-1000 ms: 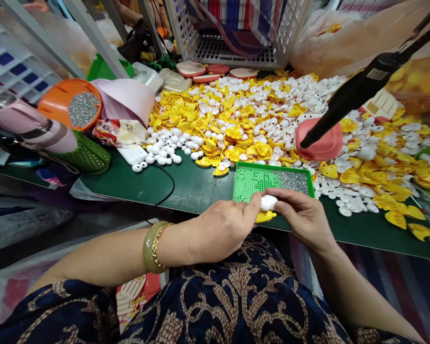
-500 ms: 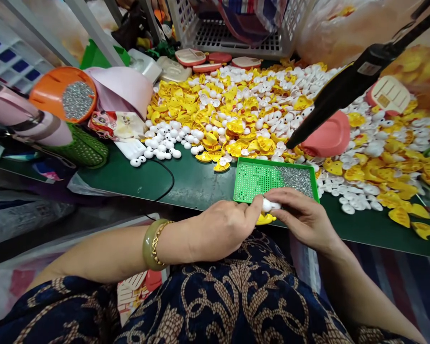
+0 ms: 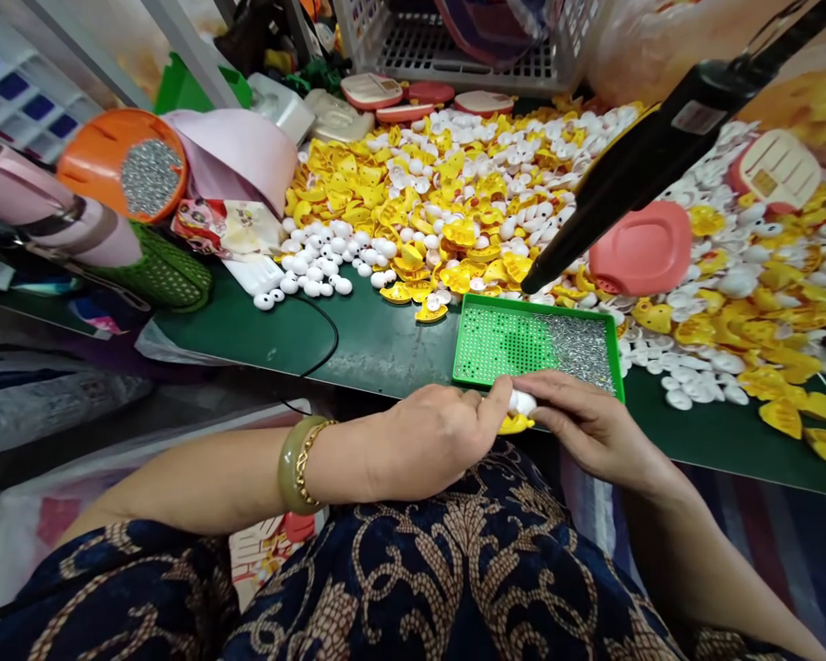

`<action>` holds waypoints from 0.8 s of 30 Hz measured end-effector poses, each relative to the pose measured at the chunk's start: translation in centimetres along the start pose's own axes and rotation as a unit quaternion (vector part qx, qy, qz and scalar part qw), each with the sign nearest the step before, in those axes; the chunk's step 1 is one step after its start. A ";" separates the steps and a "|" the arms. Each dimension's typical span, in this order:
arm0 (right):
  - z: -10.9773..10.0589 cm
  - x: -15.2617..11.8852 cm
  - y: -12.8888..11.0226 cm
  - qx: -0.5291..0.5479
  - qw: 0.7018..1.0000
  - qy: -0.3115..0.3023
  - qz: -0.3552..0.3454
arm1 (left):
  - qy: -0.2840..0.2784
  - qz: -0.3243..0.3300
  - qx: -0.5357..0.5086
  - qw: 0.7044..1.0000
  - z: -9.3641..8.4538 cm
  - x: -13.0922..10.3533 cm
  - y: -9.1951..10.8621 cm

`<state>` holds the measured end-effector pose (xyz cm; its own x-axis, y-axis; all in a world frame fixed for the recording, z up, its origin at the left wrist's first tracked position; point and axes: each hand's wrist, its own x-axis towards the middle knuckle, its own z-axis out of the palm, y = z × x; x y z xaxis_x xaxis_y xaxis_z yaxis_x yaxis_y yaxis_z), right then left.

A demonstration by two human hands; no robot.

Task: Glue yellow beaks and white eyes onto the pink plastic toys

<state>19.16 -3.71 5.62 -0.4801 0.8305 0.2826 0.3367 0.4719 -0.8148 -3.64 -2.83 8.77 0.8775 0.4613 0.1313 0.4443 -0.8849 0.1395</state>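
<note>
My left hand (image 3: 444, 439) is closed, its fingertips pinching a yellow plastic shell piece (image 3: 517, 425) in front of my body, just past the table's front edge. Against that shell sits a white rounded double-eye piece (image 3: 522, 402). My right hand (image 3: 585, 424) grips the white piece from the right, between thumb and fingers. My fingers hide part of both pieces. Just beyond my hands lies a green perforated tray (image 3: 463, 344), with small silver screws (image 3: 584, 353) heaped in its right part. A black electric screwdriver (image 3: 633, 179) hangs over the pile, its tip near the tray's back edge.
Loose yellow shells (image 3: 344, 188) and white parts (image 3: 702, 376) cover the back and right of the green table (image 3: 378, 335). White eye pieces (image 3: 327, 262) lie left of centre. Farther left stand an orange tub of screws (image 3: 83, 161) and a pink bottle (image 3: 31, 188). A black cable (image 3: 334, 335) crosses the table edge.
The hanging screwdriver has swung left and a little lower. The view has shifted slightly. Both hands keep nearly the same hold, the left index fingertip still against the white piece.
</note>
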 end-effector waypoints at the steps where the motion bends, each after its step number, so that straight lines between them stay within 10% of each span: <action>1: -0.1 0.0 0.0 -0.002 1.000 0.007 0.003 | -0.001 0.002 0.001 1.000 -0.1 0.0 0.0; 24: -0.2 0.2 -0.3 -0.010 1.000 -0.009 0.002 | 0.020 -0.009 -0.043 0.999 0.0 -0.5 0.0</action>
<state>19.12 -3.62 6.00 -0.4933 0.8270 0.2697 0.3550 0.4744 -0.8055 -4.07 -3.03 8.71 0.8604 0.4816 0.1666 0.4419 -0.8680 0.2264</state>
